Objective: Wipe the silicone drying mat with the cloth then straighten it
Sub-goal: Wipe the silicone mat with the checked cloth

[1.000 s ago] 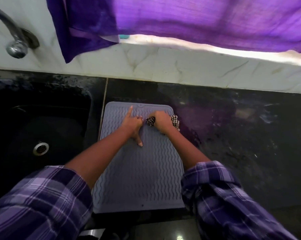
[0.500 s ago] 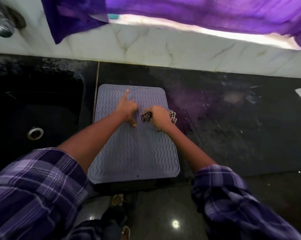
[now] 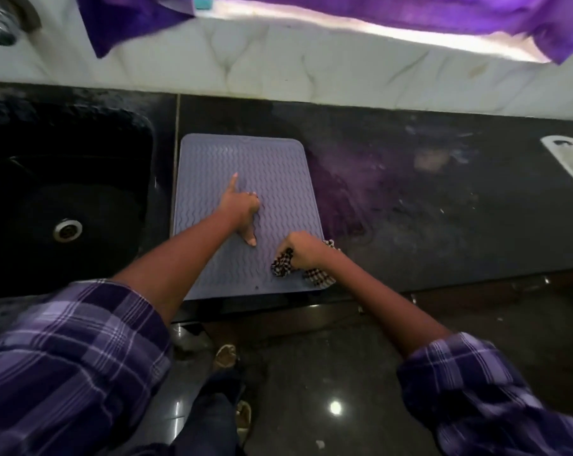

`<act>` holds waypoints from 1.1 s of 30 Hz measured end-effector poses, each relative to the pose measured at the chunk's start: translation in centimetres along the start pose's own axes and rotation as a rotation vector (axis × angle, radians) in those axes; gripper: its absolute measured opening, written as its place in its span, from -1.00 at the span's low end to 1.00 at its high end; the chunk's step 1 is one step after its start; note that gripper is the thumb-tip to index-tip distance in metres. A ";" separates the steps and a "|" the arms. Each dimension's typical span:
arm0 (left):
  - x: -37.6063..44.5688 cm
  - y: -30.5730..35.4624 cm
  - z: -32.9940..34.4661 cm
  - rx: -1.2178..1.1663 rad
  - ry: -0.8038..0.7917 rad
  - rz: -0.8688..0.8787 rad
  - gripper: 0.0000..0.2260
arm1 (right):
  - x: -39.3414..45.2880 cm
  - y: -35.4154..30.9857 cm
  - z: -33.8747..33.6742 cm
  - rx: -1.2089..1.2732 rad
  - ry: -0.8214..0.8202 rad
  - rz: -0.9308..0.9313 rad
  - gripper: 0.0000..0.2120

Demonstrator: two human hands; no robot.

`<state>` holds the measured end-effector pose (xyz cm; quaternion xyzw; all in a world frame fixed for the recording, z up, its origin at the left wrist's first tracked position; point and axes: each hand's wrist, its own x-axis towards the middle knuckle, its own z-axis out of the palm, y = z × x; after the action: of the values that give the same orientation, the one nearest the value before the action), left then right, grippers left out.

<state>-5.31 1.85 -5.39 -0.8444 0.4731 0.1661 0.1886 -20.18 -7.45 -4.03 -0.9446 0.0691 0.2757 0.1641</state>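
Currently right hand (image 3: 303, 250) fisted tight around bunched checkered cloth (image 3: 283, 266), pressing it on near-right corner of grey silicone drying mat (image 3: 272, 179). Left hand (image 3: 242, 209) gripping nothing, index finger and thumb splayed flat, pinning mat mid-surface. Mat lying flat on black countertop (image 3: 443, 232), just beside sink (image 3: 64, 199), near edge at counter lip. Probably light, floppy, grippy; for straightening, pinch corners or edges, not centre.

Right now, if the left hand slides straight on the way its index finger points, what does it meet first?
More bare mat ahead of the left hand, then its far edge; beyond that, dark counter and the white wall. Nothing standing in that line, though depth is unclear.
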 end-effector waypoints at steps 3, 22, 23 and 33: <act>-1.0 0.7 -0.7 0.037 0.014 -0.019 -0.18 | 0.7 -0.5 -1.5 -0.006 0.000 0.021 -0.57; -1.3 1.6 2.4 0.013 0.058 0.010 -0.22 | -3.3 -3.5 2.2 -0.223 0.148 -0.048 -0.60; -1.3 1.6 2.6 0.013 0.061 0.022 -0.22 | -3.5 -3.6 2.6 -0.230 0.172 -0.058 -0.59; -2.1 0.6 2.1 -0.347 0.078 0.055 -0.34 | -6.5 0.4 -0.2 -0.367 0.037 0.258 -0.71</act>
<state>-7.09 4.10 -6.33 -0.8569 0.4672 0.2173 0.0168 -25.67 -7.67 -0.43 -0.9468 0.1413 0.2850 -0.0485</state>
